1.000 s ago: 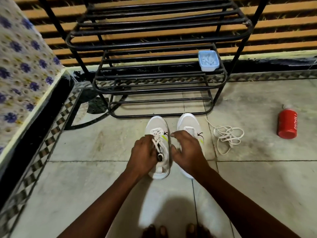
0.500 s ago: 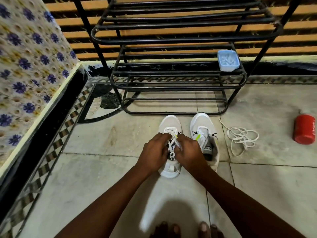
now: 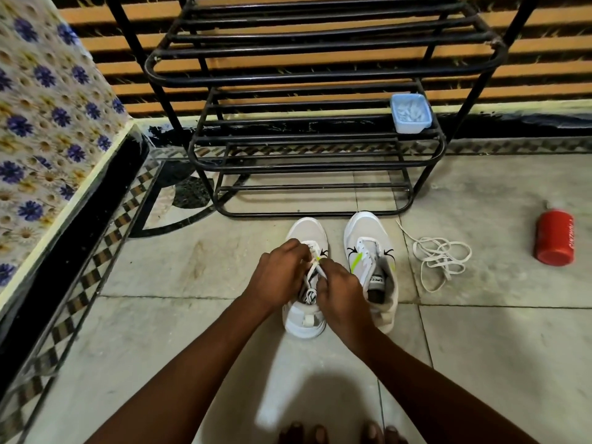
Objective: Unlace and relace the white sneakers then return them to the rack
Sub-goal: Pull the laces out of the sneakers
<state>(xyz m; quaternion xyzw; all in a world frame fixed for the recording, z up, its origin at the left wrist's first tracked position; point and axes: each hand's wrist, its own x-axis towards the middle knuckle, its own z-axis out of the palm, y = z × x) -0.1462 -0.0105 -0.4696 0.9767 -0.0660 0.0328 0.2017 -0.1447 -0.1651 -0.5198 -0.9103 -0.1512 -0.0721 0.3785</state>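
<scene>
Two white sneakers stand side by side on the floor in front of the black metal rack [image 3: 320,149]. The left sneaker [image 3: 306,230] still carries its white lace [image 3: 317,269]. My left hand [image 3: 282,272] and my right hand [image 3: 341,291] are both over its tongue, fingers curled, pinching the lace strands between them. The right sneaker [image 3: 371,251] has no lace and its tongue lies open. Its loose white lace [image 3: 440,257] lies in a tangle on the tiles to the right.
A red bottle [image 3: 555,238] lies on the floor at the far right. A small blue tub [image 3: 410,113] sits on the rack's middle shelf, right end. A flower-patterned surface [image 3: 48,123] with a black edge borders the left. My toes [image 3: 339,432] show at the bottom.
The view has shifted left, so everything sits further right in frame. My right hand left the right sneaker and joined the left hand on the left sneaker's lace.
</scene>
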